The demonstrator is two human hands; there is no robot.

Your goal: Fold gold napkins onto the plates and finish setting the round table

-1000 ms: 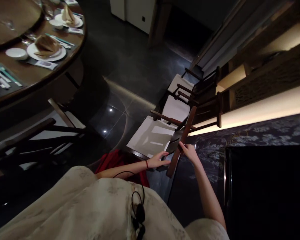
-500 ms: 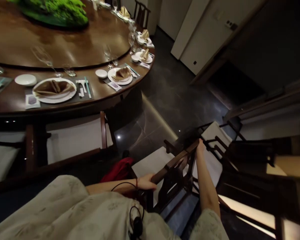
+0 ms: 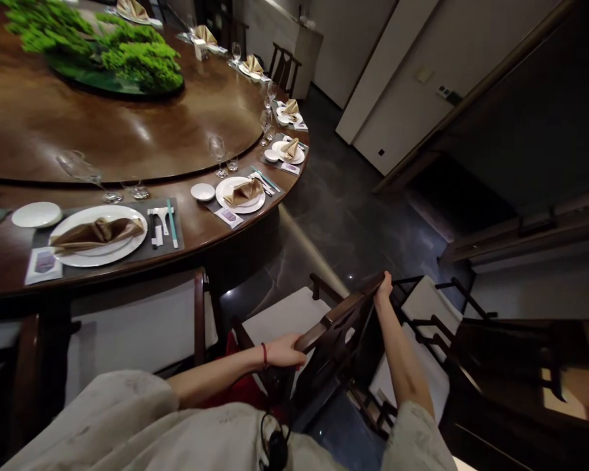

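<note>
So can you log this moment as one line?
Left hand: holds dark wooden chair back | right hand: holds its other end | nearby: laid round dining table

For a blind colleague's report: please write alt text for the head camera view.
A person's left hand and right hand grip the back of a dark wooden chair with a white seat, beside a round banquet table set with plates, folded napkins and wine glasses.
</note>
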